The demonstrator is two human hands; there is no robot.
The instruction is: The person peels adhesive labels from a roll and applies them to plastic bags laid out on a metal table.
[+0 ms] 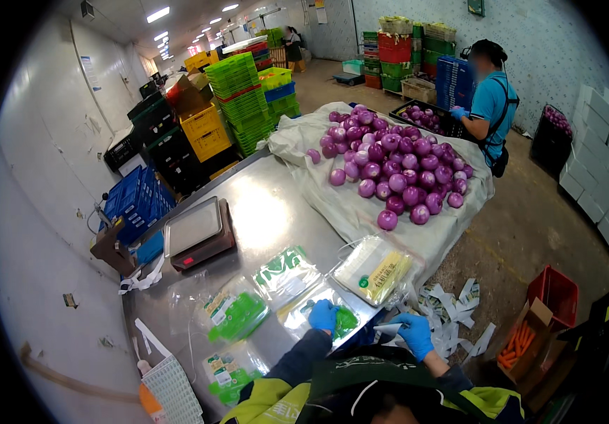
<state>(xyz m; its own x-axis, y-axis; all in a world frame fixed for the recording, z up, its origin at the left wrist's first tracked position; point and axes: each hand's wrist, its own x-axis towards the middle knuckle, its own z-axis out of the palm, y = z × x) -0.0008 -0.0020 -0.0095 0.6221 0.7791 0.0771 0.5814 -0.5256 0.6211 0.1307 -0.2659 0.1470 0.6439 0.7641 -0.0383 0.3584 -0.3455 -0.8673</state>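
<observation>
My left hand (323,316), in a blue glove, rests its fingers on a clear-and-green plastic bag (343,321) near the steel table's front edge. My right hand (415,336), also gloved, pinches a small white paper piece (389,329) just right of that bag. Other stacks of printed bags lie around my left hand: one behind (283,272), one to the left (234,314), one nearer me (230,374). A yellow-printed packet (375,272) lies behind my right hand. Loose white strips (453,318) are heaped beyond the table's edge.
A scale (193,230) sits on the steel table (255,205). Purple onions (396,162) cover a cloth behind. A worker (492,109) in blue stands right. Stacked crates (227,85) line the back left; blue crates (131,205) are left. A carrot box (520,339) and red crate (552,293) stand lower right.
</observation>
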